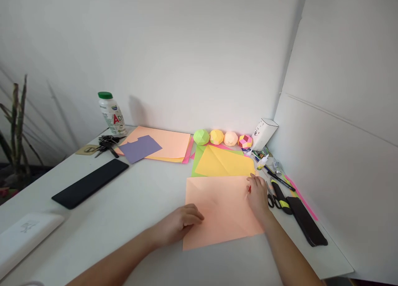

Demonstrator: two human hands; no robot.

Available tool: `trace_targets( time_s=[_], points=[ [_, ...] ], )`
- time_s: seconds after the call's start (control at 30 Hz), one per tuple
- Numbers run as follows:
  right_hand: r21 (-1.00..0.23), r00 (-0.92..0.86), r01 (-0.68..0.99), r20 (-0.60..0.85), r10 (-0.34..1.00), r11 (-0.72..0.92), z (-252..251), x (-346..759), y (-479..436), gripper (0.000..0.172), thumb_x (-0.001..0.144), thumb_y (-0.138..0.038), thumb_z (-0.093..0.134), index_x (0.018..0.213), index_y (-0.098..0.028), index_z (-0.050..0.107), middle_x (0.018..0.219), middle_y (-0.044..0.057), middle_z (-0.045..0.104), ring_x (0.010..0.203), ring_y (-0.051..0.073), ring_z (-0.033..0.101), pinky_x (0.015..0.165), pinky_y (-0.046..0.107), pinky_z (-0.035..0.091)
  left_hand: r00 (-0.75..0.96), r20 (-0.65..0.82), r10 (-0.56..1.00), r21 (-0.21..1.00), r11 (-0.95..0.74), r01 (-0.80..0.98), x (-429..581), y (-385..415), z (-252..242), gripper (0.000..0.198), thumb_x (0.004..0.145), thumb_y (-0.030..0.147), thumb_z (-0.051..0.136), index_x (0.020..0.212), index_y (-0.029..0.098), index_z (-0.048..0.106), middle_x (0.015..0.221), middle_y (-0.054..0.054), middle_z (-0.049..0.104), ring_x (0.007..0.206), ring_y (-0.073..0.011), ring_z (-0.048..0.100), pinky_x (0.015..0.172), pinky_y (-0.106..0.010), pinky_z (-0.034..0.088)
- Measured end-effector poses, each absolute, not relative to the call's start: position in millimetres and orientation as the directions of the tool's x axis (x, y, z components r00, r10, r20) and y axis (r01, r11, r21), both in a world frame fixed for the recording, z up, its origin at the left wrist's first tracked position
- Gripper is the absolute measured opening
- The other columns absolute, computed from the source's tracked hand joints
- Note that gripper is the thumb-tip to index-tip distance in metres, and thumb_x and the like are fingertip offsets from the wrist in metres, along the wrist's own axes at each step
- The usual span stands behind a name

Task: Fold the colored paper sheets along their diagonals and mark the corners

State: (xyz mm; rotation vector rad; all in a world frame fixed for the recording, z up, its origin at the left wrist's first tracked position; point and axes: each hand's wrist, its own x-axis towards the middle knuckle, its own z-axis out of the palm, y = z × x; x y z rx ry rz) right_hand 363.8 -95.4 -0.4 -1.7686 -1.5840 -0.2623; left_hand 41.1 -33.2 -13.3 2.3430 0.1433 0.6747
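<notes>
Spreading across most of the view, the white table [139, 203] runs back to a pale wall and meets a white panel on the right. Its front left part offers the widest open room.

A peach sheet [220, 211] lies flat at the front centre, creased on the diagonal, and both hands are on it. Its near edge stops short of the table's front edge. Its far edge touches a yellow sheet [224, 163] that lies over a green sheet [196, 161].

The left hand [183, 221] rests knuckles-up on the peach sheet's left edge, fingers curled down. Whether they pinch the paper or only press on it cannot be told.

The right hand [258, 194] sits at the sheet's right edge, fingers drawn narrow around a thin red thing [249, 189] that is too small to name.

At the rear left, a paper stack [168, 143] carries a purple piece [141, 148]. A black case [90, 183] lies aslant in front of the stack, well apart from the hands. A white device [25, 232] sits at the far left edge.

Room is tight on the right. A black phone [306, 221], a highlighter [281, 199] and scissors [273, 196] lie just beside the right hand, between the sheet and the panel.

Along the wall stand a green-capped bottle [112, 113], a white box [264, 132] and four paper balls [217, 137]. Keys [107, 144] lie by the bottle.
</notes>
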Motion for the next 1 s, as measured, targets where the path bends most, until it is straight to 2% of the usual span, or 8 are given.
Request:
trace_targets(
  time_s=[0.1, 0.23, 0.27, 0.37, 0.6, 0.7, 0.83, 1.0],
  points=[
    [-0.350, 0.110, 0.928, 0.592, 0.799, 0.131, 17.9, 331.2, -101.4, 0.008, 0.085, -0.016, 0.049, 0.088, -0.021, 0.055, 0.111, 0.016, 0.062, 0.110, 0.031, 0.053, 0.092, 0.054, 0.043, 0.789, 0.456, 0.412, 0.704, -0.709, -0.037, 40.4, -24.7, -23.0, 0.028, 0.097, 0.023, 0.038, 0.088, 0.020, 0.065, 0.093, -0.008, 0.069, 0.088, -0.0169, 0.063, 0.073, -0.029, 0.054],
    [-0.369, -0.187, 0.848, 0.464, 0.866, 0.381, 22.7, 274.6, -107.9, 0.003, 0.088, -0.027, 0.055, 0.088, -0.024, 0.055, 0.113, 0.007, 0.066, 0.113, 0.020, 0.058, 0.089, 0.033, 0.053, 0.691, 0.413, 0.593, 0.764, -0.639, 0.092, 38.0, -13.9, -28.6, 0.024, 0.093, 0.019, 0.042, 0.092, 0.019, 0.065, 0.099, -0.008, 0.068, 0.091, -0.0173, 0.064, 0.077, -0.030, 0.055],
    [-0.391, -0.294, 0.805, 0.391, 0.872, 0.447, 20.1, 263.6, -109.4, 0.003, 0.089, -0.027, 0.055, 0.090, -0.023, 0.055, 0.119, 0.008, 0.064, 0.120, 0.020, 0.055, 0.093, 0.033, 0.052, 0.681, 0.397, 0.615, 0.770, -0.627, 0.118, 37.3, -11.7, -28.6, 0.023, 0.092, 0.019, 0.043, 0.091, 0.019, 0.065, 0.099, -0.008, 0.068, 0.091, -0.0175, 0.064, 0.078, -0.030, 0.054],
    [-0.425, -0.438, 0.742, 0.279, 0.854, 0.519, 8.1, 246.0, -113.6, 0.002, 0.089, -0.022, 0.056, 0.091, -0.021, 0.055, 0.128, 0.011, 0.061, 0.129, 0.022, 0.048, 0.100, 0.038, 0.050, 0.694, 0.352, 0.627, 0.773, -0.613, 0.162, 35.9, -6.7, -27.2, 0.020, 0.090, 0.019, 0.046, 0.089, 0.019, 0.066, 0.099, -0.006, 0.068, 0.092, -0.0177, 0.063, 0.080, -0.031, 0.054],
    [-0.419, -0.557, 0.668, 0.267, 0.786, 0.616, -3.8, 244.8, -119.7, 0.011, 0.090, -0.012, 0.049, 0.084, -0.020, 0.054, 0.128, 0.013, 0.061, 0.128, 0.021, 0.049, 0.106, 0.045, 0.044, 0.795, 0.251, 0.552, 0.753, -0.627, 0.198, 30.7, -3.5, -20.8, 0.017, 0.087, 0.017, 0.051, 0.081, 0.018, 0.066, 0.104, -0.008, 0.061, 0.095, -0.0185, 0.058, 0.085, -0.032, 0.049],
    [-0.442, -0.573, 0.630, 0.291, 0.766, 0.639, -3.2, 233.9, -122.8, 0.016, 0.090, -0.008, 0.046, 0.083, -0.020, 0.054, 0.124, 0.013, 0.064, 0.128, 0.021, 0.049, 0.106, 0.045, 0.044, 0.850, 0.171, 0.498, 0.750, -0.626, 0.216, 25.6, -5.3, -14.5, 0.005, 0.080, 0.021, 0.064, 0.077, 0.018, 0.065, 0.113, -0.009, 0.054, 0.106, -0.0234, 0.051, 0.091, -0.036, 0.046],
    [-0.498, -0.515, 0.622, 0.322, 0.795, 0.604, -6.4, 216.7, -128.3, 0.018, 0.088, -0.005, 0.047, 0.082, -0.019, 0.054, 0.108, 0.013, 0.069, 0.127, 0.023, 0.050, 0.105, 0.046, 0.045, 0.896, 0.069, 0.439, 0.756, -0.609, 0.240, 21.3, -9.0, -4.6, 0.019, 0.070, 0.025, 0.076, 0.082, 0.019, 0.063, 0.116, -0.008, 0.049, 0.113, -0.0271, 0.044, 0.093, -0.037, 0.045],
    [-0.566, -0.455, 0.621, 0.304, 0.837, 0.542, -9.0, 220.1, -131.5, 0.009, 0.089, -0.011, 0.054, 0.086, -0.019, 0.054, 0.122, 0.015, 0.063, 0.130, 0.025, 0.046, 0.099, 0.040, 0.052, 0.911, -0.022, 0.412, 0.741, -0.605, 0.291, 20.8, -11.0, 2.5, 0.035, 0.065, 0.024, 0.081, 0.091, 0.018, 0.059, 0.115, -0.009, 0.045, 0.113, -0.0283, 0.040, 0.092, -0.040, 0.044]
  ],
)
